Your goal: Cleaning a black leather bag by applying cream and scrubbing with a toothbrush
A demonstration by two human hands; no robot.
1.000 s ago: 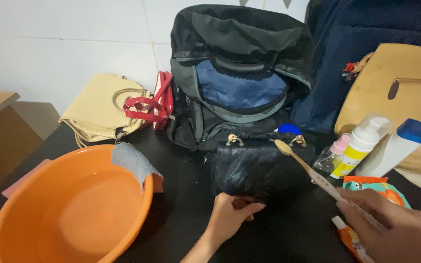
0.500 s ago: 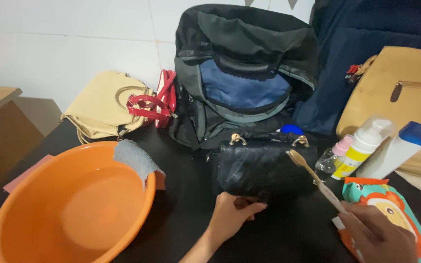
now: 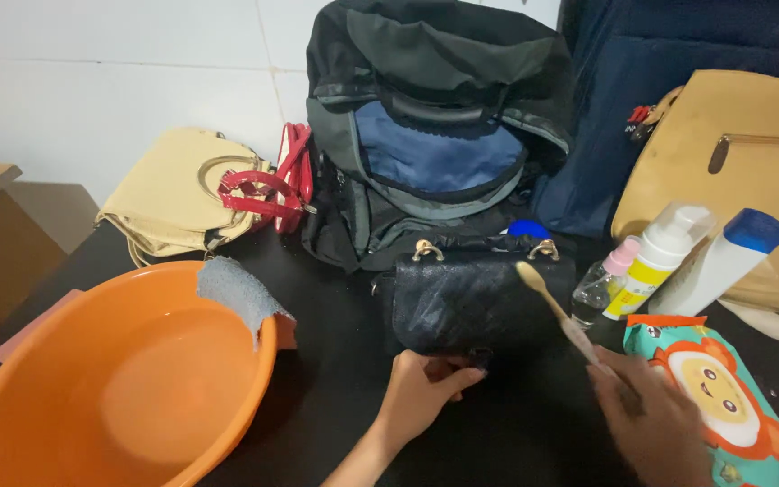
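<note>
Gripping a black handbag [image 3: 475,302], left hand [image 3: 421,392]; right hand [image 3: 655,419] clasps toothbrush [image 3: 556,311] beside bottles [image 3: 660,261].

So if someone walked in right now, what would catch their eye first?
Probably the big orange basin of water at the front left, a grey sponge draped on its rim. Next, the centre: the left hand grips the small black handbag while the right hand holds a toothbrush against it.

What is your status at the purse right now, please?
Left hand grips black purse at its bottom edge. Right hand holds toothbrush, head against purse front. Bottles and wipes pack close on the right.
</note>
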